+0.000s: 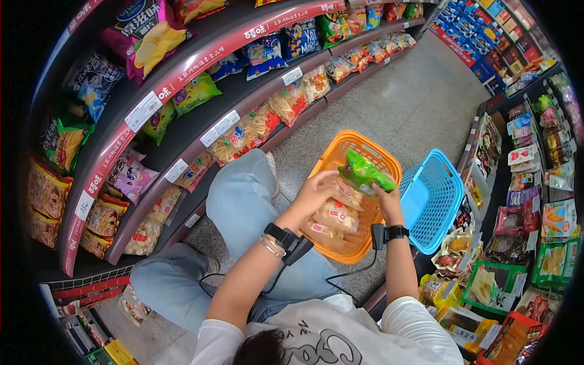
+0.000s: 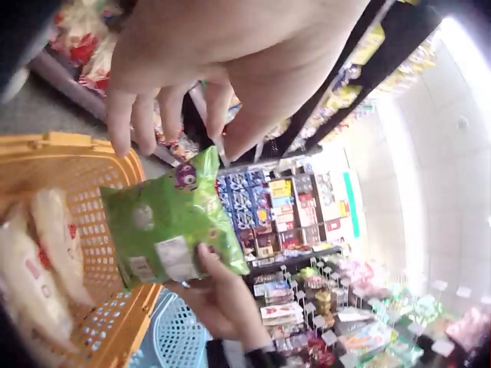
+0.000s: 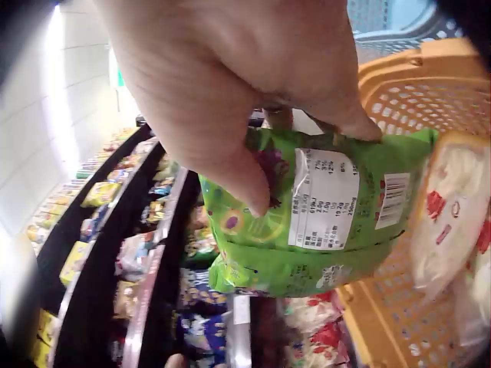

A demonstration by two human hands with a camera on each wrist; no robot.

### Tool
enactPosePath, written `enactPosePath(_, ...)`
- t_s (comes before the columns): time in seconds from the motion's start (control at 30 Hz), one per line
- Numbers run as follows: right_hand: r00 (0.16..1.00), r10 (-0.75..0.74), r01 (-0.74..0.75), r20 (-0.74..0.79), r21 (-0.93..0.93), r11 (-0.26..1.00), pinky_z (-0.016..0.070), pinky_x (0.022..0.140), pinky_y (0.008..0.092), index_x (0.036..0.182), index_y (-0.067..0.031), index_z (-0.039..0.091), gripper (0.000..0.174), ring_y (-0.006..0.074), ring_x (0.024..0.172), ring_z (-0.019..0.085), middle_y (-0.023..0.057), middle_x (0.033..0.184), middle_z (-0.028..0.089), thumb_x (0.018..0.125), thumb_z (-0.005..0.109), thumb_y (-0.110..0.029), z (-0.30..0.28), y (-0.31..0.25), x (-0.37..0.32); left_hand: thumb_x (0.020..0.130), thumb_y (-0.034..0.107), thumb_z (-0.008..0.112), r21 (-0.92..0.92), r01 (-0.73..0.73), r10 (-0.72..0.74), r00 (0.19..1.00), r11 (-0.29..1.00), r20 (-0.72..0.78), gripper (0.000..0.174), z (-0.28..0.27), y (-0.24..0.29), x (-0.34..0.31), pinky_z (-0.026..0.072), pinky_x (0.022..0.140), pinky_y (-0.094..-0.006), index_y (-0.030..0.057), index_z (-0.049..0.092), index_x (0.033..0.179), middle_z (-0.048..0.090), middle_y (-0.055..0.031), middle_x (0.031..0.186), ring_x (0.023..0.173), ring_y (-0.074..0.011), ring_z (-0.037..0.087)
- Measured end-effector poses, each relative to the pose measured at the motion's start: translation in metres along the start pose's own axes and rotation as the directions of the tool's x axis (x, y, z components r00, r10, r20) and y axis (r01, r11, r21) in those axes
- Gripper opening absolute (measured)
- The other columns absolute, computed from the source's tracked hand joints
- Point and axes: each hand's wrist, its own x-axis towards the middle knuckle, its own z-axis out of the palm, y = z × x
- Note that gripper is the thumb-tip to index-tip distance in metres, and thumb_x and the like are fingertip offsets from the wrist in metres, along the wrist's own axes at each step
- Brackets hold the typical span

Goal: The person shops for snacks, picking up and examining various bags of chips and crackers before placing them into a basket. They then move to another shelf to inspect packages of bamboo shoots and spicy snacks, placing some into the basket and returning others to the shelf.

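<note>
A green snack bag [image 1: 365, 173] is held over the orange basket [image 1: 389, 159] by the right hand [image 1: 387, 201]; in the right wrist view the thumb and fingers pinch the bag [image 3: 322, 222] near its upper edge. The left hand [image 1: 313, 196] is beside the bag, over the basket's left side. In the left wrist view the left hand [image 2: 222, 69] hangs above the bag [image 2: 173, 226] with its fingers extended and apart, not touching it. Several clear packs with red labels [image 1: 338, 214] lie inside the orange basket.
A blue basket [image 1: 433, 201] stands on the floor right of the orange one. Shelves of snack bags [image 1: 265, 55] curve along the left. Low displays of packaged food [image 1: 517, 225] line the right. The person's bent legs [image 1: 240, 198] are left of the orange basket.
</note>
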Motion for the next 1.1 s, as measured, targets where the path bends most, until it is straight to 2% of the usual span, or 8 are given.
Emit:
enactPosePath(0.4,0.985,-0.140,0.070,-0.103,-0.502,0.862,0.0441,0.089,0.0343,0.119,-0.0004,0.051,0.046,0.0272,0.106,0.054,0.0146,0.123,0.051,0.076,0.068,-0.002,0.008,0.116,0.069,0.088,0.024,0.059,-0.119,0.119,-0.118,0.993,0.986,0.019,0.033,-0.005,0.011,0.008,0.0422,0.088,-0.0313,0.0107,0.056,0.119,0.057,-0.0013,0.118,0.109,-0.0133,0.052)
enactPosePath(0.5,0.921,-0.110,-0.016,-0.374,-0.319,0.948,0.0446,0.087,0.0354,0.136,-0.0072,0.030,0.070,0.0278,0.103,0.054,0.0134,0.124,0.047,0.076,0.068,-0.003,0.004,0.196,0.085,0.089,0.025,0.058,-0.167,0.139,-0.141,0.990,0.976,0.002,0.031,-0.005,0.013,0.007,0.0426,0.086,-0.0300,0.0121,0.057,0.117,0.057,-0.0005,0.117,0.107,-0.0119,0.052)
enactPosePath(0.53,0.918,0.161,-0.226,-0.364,-0.144,0.963,0.0447,0.086,0.0341,0.139,-0.0085,0.017,0.079,0.0254,0.102,0.053,0.0124,0.125,0.044,0.078,0.066,-0.002,0.009,0.174,0.075,0.089,0.025,0.058,-0.188,0.136,-0.140,0.990,0.973,-0.006,0.031,-0.007,0.014,0.007,0.0428,0.085,-0.0296,0.0126,0.057,0.117,0.057,-0.0002,0.117,0.106,-0.0114,0.052)
enactPosePath(0.67,0.938,0.038,-0.006,-0.344,0.093,0.996,0.0479,0.073,0.0315,0.131,-0.0116,0.027,0.066,0.0203,0.092,0.054,0.0080,0.113,0.051,0.078,0.065,-0.003,0.035,0.130,0.048,0.089,0.026,0.058,-0.291,0.054,-0.067,0.997,0.955,-0.035,0.029,-0.010,0.005,0.009,0.0432,0.082,-0.0272,0.0110,0.058,0.114,0.059,0.0002,0.113,0.102,-0.0105,0.053)
enactPosePath(0.7,0.868,0.369,-0.334,-0.331,0.159,0.929,0.0465,0.081,0.0351,0.129,-0.0107,0.029,0.061,0.0202,0.100,0.052,0.0082,0.115,0.050,0.079,0.064,-0.006,0.048,0.076,0.028,0.089,0.026,0.058,-0.302,0.045,-0.062,0.997,0.952,-0.050,0.029,-0.012,0.005,0.008,0.0434,0.082,-0.0269,0.0105,0.058,0.114,0.059,-0.0001,0.112,0.101,-0.0104,0.053)
enactPosePath(0.77,0.824,0.474,-0.435,-0.310,0.190,0.880,0.0461,0.084,0.0379,0.131,-0.0096,0.031,0.056,0.0212,0.110,0.048,0.0098,0.119,0.049,0.083,0.060,-0.012,0.072,0.030,0.008,0.089,0.025,0.057,-0.327,0.026,-0.054,0.996,0.945,-0.076,0.029,-0.014,0.007,0.005,0.0437,0.082,-0.0263,0.0094,0.057,0.114,0.059,-0.0009,0.109,0.100,-0.0103,0.054)
enactPosePath(0.9,0.902,0.385,-0.428,0.197,0.276,0.861,0.0450,0.090,0.0424,0.133,-0.0068,0.033,0.050,0.0256,0.118,0.044,0.0123,0.128,0.045,0.088,0.054,-0.018,0.099,-0.021,-0.014,0.090,0.020,0.056,-0.520,-0.110,0.046,0.990,0.847,-0.135,0.030,-0.021,0.027,-0.009,0.0451,0.085,-0.0282,0.0082,0.053,0.117,0.057,-0.0038,0.111,0.097,-0.0131,0.055)
enactPosePath(1.1,0.744,0.016,-0.394,0.668,0.418,0.819,0.0439,0.094,0.0469,0.129,-0.0010,0.040,0.042,0.0316,0.119,0.047,0.0177,0.133,0.043,0.092,0.050,-0.019,0.185,-0.155,-0.063,0.091,0.012,0.051,-0.627,-0.338,0.255,0.941,0.702,-0.222,0.029,-0.083,0.078,-0.062,0.0458,0.088,-0.0332,0.0037,0.050,0.119,0.056,-0.0088,0.112,0.099,-0.0182,0.057)
